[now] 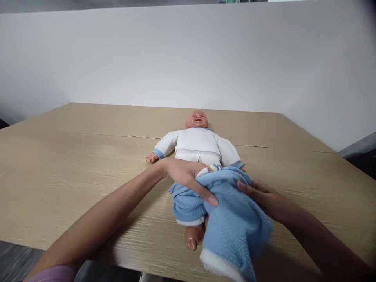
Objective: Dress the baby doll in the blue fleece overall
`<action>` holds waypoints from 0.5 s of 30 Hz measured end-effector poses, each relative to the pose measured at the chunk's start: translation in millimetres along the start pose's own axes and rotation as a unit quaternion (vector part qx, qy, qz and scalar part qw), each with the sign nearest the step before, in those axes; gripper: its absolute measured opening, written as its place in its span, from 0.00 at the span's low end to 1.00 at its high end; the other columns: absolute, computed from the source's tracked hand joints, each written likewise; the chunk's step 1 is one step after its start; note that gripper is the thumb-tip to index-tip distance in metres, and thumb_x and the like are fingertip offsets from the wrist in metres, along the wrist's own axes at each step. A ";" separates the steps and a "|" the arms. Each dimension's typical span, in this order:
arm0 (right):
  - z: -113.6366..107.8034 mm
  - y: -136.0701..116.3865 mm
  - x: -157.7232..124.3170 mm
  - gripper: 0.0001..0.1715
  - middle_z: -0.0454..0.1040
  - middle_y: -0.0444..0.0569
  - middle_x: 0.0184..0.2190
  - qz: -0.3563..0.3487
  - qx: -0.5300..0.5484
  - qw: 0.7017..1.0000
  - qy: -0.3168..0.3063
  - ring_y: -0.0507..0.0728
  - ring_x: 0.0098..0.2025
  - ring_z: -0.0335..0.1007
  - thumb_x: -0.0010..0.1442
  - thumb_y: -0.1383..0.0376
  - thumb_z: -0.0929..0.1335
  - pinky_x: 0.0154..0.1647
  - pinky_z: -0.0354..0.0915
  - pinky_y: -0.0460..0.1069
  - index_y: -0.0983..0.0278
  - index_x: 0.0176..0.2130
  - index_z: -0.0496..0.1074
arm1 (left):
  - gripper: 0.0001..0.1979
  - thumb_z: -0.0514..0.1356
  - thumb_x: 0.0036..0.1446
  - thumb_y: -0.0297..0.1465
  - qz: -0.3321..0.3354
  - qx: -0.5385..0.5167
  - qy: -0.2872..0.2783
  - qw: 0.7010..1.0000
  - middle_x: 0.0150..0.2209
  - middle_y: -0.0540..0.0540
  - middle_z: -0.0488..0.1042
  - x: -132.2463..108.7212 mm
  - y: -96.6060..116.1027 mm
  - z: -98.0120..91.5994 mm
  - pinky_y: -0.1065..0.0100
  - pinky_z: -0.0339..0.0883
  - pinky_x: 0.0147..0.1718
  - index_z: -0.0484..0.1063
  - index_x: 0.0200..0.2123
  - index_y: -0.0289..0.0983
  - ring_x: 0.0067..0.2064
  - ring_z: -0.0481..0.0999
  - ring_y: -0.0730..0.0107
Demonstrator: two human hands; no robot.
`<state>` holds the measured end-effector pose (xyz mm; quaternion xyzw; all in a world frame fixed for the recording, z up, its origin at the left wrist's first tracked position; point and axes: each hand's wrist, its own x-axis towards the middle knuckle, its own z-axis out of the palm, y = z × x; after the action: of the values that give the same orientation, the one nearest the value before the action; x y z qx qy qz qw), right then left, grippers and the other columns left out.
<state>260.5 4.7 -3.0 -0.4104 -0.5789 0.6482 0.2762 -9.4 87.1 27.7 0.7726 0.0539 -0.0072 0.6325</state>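
At the near edge of the worktop, one leg of the blue trousers bulges up and hangs over the edge towards you, its white cuff past the wood. Just beside it the doll's bare foot pokes out of the other leg, almost at the edge. Your left hand lies across the waistband, thumb and fingers closed on the fleece in a pinch. Your right hand lies against the far side of the trousers, fingers flat on the cloth. I cannot tell whether it grips or only rests, since the fleece hides the thumb. Beyond your hands the doll lies on its back in mid-worktop, arms spread, head towards the far edge and the white wall. The risk, as I judge it: the doll is light and close to the near edge, so a pull towards you could drag it off. Uneven tugging could twist the fleece or snag it on the foot.
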 end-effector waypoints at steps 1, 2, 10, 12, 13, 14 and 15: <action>-1.7 -2.2 -2.6 0.34 0.82 0.50 0.36 0.008 -0.023 0.999 -0.042 0.62 0.40 0.79 0.62 0.38 0.76 0.43 0.75 0.52 0.59 0.53 0.84 | 0.17 0.68 0.68 0.44 0.011 0.004 0.013 1.000 0.51 0.47 0.85 0.1 -1.6 -0.6 0.66 0.75 0.58 0.81 0.49 0.37 0.55 0.83 0.61; -3.3 -4.2 -5.8 0.38 0.82 0.52 0.39 0.017 -0.036 0.995 -0.089 0.65 0.44 0.80 0.60 0.36 0.76 0.45 0.76 0.54 0.60 0.54 0.84 | 0.16 0.67 0.69 0.44 0.021 0.008 0.025 0.999 0.52 0.47 0.84 0.3 -3.0 -1.1 0.67 0.75 0.58 0.81 0.49 0.38 0.55 0.83 0.62; -5.1 10.0 -12.5 0.32 0.86 0.53 0.41 0.000 0.060 0.996 -0.064 0.67 0.45 0.83 0.55 0.40 0.80 0.47 0.77 0.58 0.56 0.50 0.86 | 0.31 0.80 0.50 0.48 -0.022 -0.057 0.026 0.998 0.48 0.44 0.86 -4.6 -5.6 -0.6 0.59 0.82 0.52 0.82 0.52 0.38 0.50 0.86 0.52; -3.9 13.5 -8.9 0.33 0.86 0.55 0.42 0.008 0.086 0.996 -0.018 0.69 0.47 0.84 0.56 0.38 0.79 0.48 0.78 0.59 0.56 0.51 0.86 | 0.40 0.83 0.40 0.48 -0.037 -0.080 0.044 0.995 0.46 0.40 0.86 -6.1 -5.1 0.4 0.54 0.84 0.48 0.82 0.55 0.36 0.47 0.87 0.47; -3.0 13.4 -7.8 0.33 0.86 0.55 0.44 0.019 0.081 0.996 -0.013 0.70 0.49 0.83 0.58 0.39 0.78 0.48 0.78 0.59 0.56 0.53 0.85 | 0.42 0.84 0.39 0.48 -0.039 -0.081 0.056 0.994 0.47 0.39 0.86 -6.5 -5.1 0.8 0.52 0.84 0.48 0.82 0.56 0.36 0.47 0.87 0.46; -2.0 12.1 -7.3 0.33 0.86 0.55 0.47 0.031 0.065 0.997 -0.020 0.69 0.51 0.83 0.59 0.39 0.77 0.49 0.78 0.59 0.56 0.55 0.84 | 0.42 0.83 0.40 0.48 -0.039 -0.075 0.064 0.994 0.47 0.39 0.86 -6.8 -5.4 1.1 0.52 0.84 0.49 0.82 0.56 0.36 0.48 0.87 0.46; -1.1 10.1 -7.5 0.33 0.86 0.55 0.49 0.036 0.042 0.998 -0.035 0.68 0.53 0.82 0.61 0.39 0.77 0.50 0.77 0.58 0.56 0.56 0.84 | 0.39 0.82 0.42 0.48 -0.039 -0.065 0.068 0.995 0.48 0.39 0.86 -6.9 -6.2 1.1 0.51 0.84 0.51 0.82 0.55 0.37 0.49 0.86 0.47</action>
<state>266.5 -2.8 -11.3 -0.3960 -0.5453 0.6957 0.2488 -16.7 86.7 22.0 0.7260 0.1273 0.0240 0.6753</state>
